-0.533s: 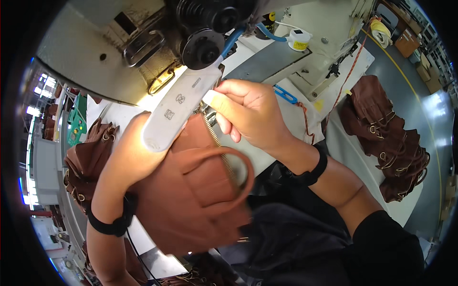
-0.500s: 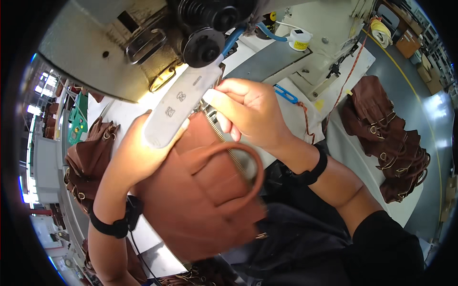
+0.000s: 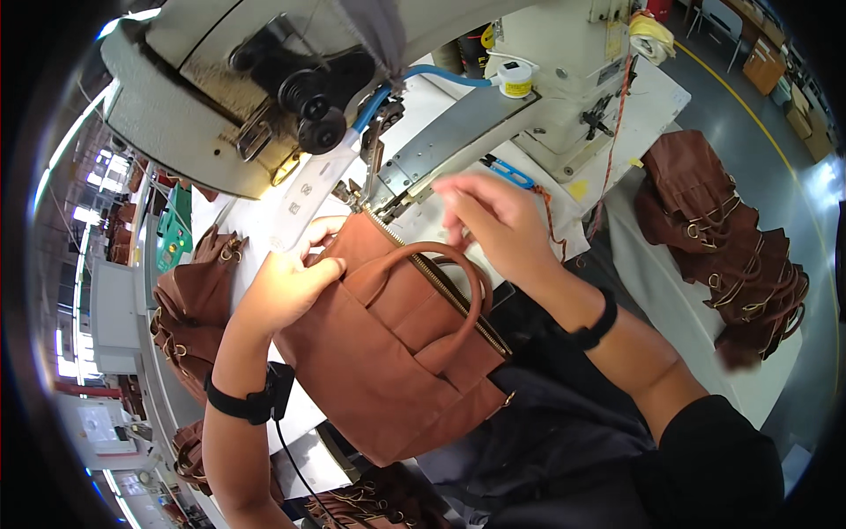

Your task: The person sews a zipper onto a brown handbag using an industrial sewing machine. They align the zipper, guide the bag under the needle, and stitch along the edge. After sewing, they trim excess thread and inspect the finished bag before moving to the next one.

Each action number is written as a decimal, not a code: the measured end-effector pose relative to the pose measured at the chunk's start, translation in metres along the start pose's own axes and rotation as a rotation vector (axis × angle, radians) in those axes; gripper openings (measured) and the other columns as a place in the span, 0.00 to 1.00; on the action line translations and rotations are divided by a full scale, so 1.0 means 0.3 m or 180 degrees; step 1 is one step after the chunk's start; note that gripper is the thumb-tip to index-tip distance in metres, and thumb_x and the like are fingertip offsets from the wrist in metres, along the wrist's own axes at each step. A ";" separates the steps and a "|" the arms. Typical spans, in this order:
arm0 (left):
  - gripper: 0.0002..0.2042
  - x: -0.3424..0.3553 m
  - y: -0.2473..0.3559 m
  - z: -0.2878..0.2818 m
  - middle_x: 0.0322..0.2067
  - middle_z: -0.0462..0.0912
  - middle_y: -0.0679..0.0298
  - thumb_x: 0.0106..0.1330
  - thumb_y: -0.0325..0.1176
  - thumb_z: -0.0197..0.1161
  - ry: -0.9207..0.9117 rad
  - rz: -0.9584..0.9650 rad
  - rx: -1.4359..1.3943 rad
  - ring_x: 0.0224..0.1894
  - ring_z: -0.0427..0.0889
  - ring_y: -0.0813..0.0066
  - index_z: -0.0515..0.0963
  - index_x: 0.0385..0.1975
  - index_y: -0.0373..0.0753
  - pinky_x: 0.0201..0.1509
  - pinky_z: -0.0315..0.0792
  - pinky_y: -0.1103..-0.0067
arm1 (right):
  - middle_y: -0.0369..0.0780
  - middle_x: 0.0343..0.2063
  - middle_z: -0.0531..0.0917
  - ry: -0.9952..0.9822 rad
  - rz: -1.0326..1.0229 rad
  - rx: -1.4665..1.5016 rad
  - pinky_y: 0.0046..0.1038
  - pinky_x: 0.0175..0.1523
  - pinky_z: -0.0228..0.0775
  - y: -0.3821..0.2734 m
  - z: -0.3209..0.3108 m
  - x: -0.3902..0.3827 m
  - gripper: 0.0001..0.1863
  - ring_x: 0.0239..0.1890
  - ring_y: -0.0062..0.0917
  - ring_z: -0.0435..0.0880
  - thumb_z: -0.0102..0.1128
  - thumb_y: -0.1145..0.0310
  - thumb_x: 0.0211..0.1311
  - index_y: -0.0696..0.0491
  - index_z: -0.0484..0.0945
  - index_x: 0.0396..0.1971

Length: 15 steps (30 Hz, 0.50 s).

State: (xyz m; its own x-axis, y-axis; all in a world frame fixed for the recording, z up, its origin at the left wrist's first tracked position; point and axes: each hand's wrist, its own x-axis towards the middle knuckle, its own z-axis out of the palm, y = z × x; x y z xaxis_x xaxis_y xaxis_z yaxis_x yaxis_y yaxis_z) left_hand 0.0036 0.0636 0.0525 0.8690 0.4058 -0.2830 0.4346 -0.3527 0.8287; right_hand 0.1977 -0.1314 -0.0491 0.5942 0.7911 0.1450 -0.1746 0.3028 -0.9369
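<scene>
A brown leather handbag (image 3: 352,353) with two looped handles and a brass zipper (image 3: 449,295) hangs tilted, its upper end at the sewing machine's needle area (image 3: 359,196). My left hand (image 3: 295,278) grips the bag's left edge, thumb on the front panel and fingers partly hidden behind the leather. To the right of the zipper, my right hand (image 3: 498,225) is off the bag, its fingers half curled, apart and slightly blurred, with nothing visible in them. A pale elongated guard (image 3: 308,194) with printed marks covers part of the needle area.
The sewing machine (image 3: 203,106) fills the top, with a blue tube (image 3: 449,75) and a white bottle (image 3: 515,79). Blue thread snips (image 3: 509,172) lie on the table. More brown bags (image 3: 705,238) are piled at right, and others (image 3: 198,300) at left.
My right hand has left the bag's zipper end and moved right. My left hand has shifted its hold on the bag's edge. The view has shifted, showing more of the machine.
</scene>
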 end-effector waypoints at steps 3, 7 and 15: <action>0.22 -0.013 0.016 0.017 0.55 0.82 0.65 0.70 0.34 0.67 0.0125 -0.0257 -0.0052 0.57 0.78 0.78 0.77 0.62 0.34 0.66 0.69 0.77 | 0.37 0.41 0.87 -0.0595 0.1213 0.0504 0.21 0.44 0.82 0.056 -0.083 -0.109 0.14 0.39 0.16 0.86 0.58 0.68 0.78 0.60 0.82 0.55; 0.17 0.021 0.029 0.040 0.44 0.82 0.72 0.74 0.37 0.67 0.0025 -0.0283 -0.0333 0.47 0.77 0.85 0.79 0.56 0.35 0.57 0.71 0.82 | 0.36 0.47 0.87 -0.0954 0.1241 0.0585 0.22 0.56 0.76 0.069 -0.025 -0.169 0.17 0.51 0.15 0.83 0.61 0.65 0.78 0.60 0.80 0.57; 0.06 0.027 0.029 0.044 0.32 0.79 0.77 0.74 0.32 0.66 0.0479 -0.0438 -0.0758 0.35 0.71 0.88 0.84 0.43 0.37 0.41 0.66 0.85 | 0.35 0.39 0.83 -0.0940 0.0329 -0.0180 0.26 0.48 0.72 0.002 0.081 -0.177 0.18 0.40 0.15 0.79 0.58 0.64 0.78 0.60 0.77 0.58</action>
State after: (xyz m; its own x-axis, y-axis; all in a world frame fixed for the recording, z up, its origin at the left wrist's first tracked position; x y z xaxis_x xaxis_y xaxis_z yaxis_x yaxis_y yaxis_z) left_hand 0.0176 0.0527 0.0512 0.7534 0.5625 -0.3405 0.4626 -0.0854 0.8824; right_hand 0.1468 -0.1604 -0.0497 0.3203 0.9388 0.1264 -0.1734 0.1893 -0.9665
